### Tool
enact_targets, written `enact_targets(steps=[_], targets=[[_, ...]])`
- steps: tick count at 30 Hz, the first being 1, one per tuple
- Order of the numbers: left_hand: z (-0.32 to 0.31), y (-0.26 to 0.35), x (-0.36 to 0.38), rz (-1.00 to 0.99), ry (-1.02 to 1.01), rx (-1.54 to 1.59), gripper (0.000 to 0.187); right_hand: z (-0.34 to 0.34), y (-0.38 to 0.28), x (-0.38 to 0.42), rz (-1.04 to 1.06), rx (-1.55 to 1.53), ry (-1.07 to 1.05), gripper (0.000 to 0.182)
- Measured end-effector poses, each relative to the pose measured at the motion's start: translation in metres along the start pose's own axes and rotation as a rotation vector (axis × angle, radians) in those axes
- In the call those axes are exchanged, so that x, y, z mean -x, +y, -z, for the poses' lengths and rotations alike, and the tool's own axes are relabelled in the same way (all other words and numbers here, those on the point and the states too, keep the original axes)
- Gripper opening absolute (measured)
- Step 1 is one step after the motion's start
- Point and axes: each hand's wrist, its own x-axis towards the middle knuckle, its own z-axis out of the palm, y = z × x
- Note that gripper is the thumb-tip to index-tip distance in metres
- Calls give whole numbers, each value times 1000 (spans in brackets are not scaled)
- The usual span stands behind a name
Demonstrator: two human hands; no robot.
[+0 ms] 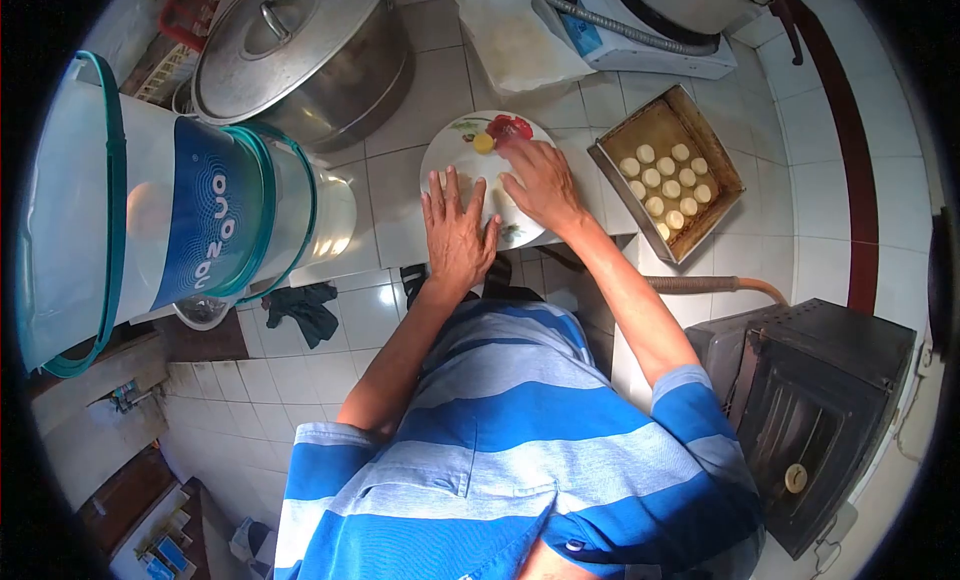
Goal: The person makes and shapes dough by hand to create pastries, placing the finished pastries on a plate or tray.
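A white plate point(510, 231) with red and green floral decoration lies at the counter's front edge. My left hand point(459, 220) rests flat over its left side, fingers stretched out, with a bit of pale dough partly visible by the fingers. Over the right side is my right hand point(545, 185), its fingertips slightly blurred near the red flower; whatever lies beneath its palm is hidden. A small yellow round piece point(484, 143) sits on the plate between the hands, toward the far rim. To the right, a square metal tray point(708, 223) holds several pale round dough pieces point(671, 189).
At the left stand a large lidded pot point(335, 100) and clear buckets point(140, 200) with teal rims. A paper-covered item point(515, 40) and a stove point(640, 40) with a hose are at the back. A black oven point(820, 410) stands at the lower right.
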Motion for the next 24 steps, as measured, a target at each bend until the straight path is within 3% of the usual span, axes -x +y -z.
enact_targets(steps=[3, 6, 12, 22, 24], targets=[[-4, -6, 2, 3, 10, 13, 60, -14, -3, -30, -73, -148, 32, 45], [-6, -9, 1, -8, 93, 49, 60, -30, -3, -47, -54, -47, 103, 41], [-4, -14, 0, 13, 76, 60, 58, -20, 8, -35, -4, -201, 166, 42], [-15, -11, -8, -6, 37, 71, 58, 5, 2, 25, 13, -157, 4, 36], [-19, -12, -9, -21, 110, 78, 64, 3, 2, 25, 11, -133, -10, 35]])
